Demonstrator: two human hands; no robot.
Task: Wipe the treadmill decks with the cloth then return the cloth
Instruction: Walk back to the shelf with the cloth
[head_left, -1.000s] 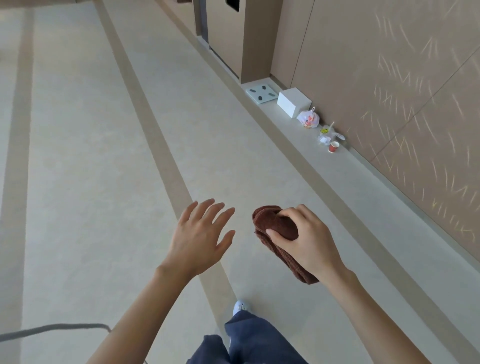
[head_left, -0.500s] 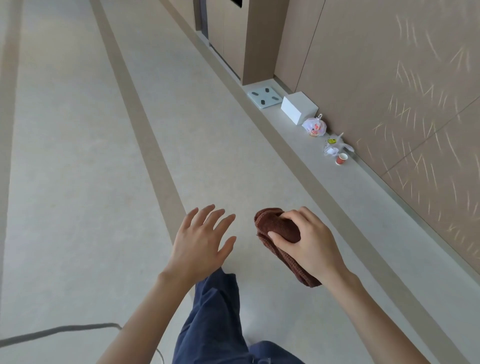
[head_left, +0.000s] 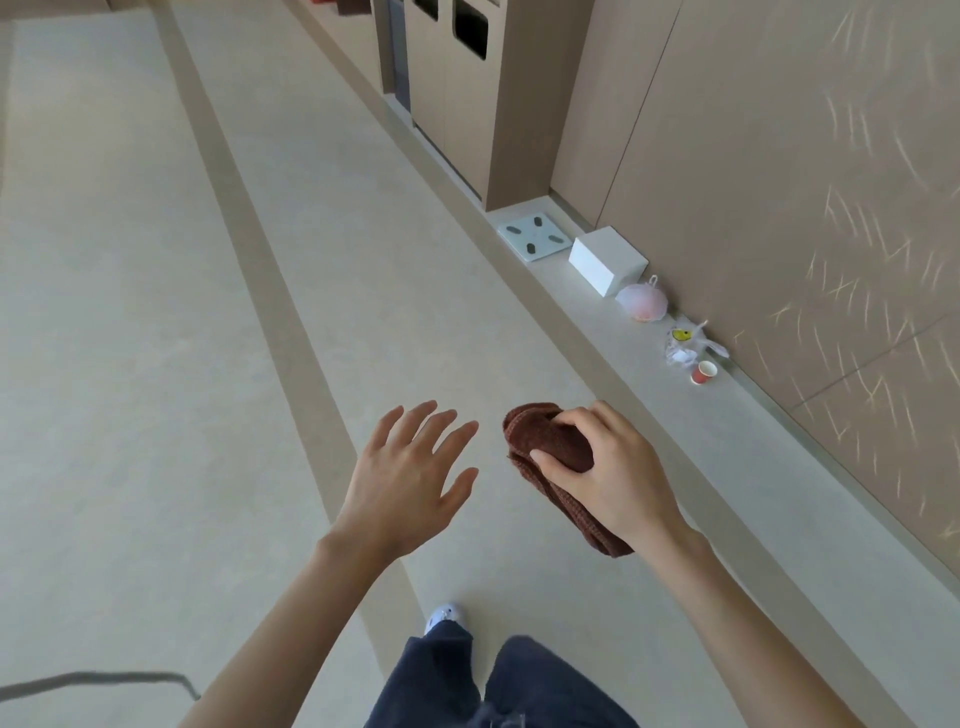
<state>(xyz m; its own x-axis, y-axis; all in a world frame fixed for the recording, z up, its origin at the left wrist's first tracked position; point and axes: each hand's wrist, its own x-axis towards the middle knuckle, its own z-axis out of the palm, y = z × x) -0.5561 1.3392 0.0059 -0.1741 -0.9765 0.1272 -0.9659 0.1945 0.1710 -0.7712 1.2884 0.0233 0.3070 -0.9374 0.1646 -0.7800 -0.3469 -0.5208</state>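
Cloth (head_left: 545, 441): brown, bunched into a loose roll, held in the air in front of the body, a little right of centre, above the floor (head_left: 156, 312).

The fingers (head_left: 584, 418) of the right hand (head_left: 613, 478) curl over its top and the thumb presses its near side. One end pokes out past the fingertips and the other hangs below the wrist.

Left hand (head_left: 405, 478) is just beside the cloth, not touching it. Its fingers (head_left: 431, 421) are straight and spread, palm down, holding nothing.

We note both forearms bare. Below them are dark blue trousers (head_left: 519, 686) and the toe of a pale shoe (head_left: 444, 616) on the floor.

Further out, a grey cable (head_left: 104, 678) lies on the floor at lower left.

On the right a low pale ledge (head_left: 597, 338) runs along the foot of the wall (head_left: 779, 156). On it, far to near, we count:
- a flat white scale (head_left: 535, 236)
- a white box (head_left: 608, 260) just beside it
- a tied plastic bag (head_left: 641, 304)
- a crumpled clear bag (head_left: 680, 345) with something yellow inside
- a small red cup (head_left: 704, 372)

Beyond the scale stands a tan cabinet (head_left: 467, 130) with two dark openings.
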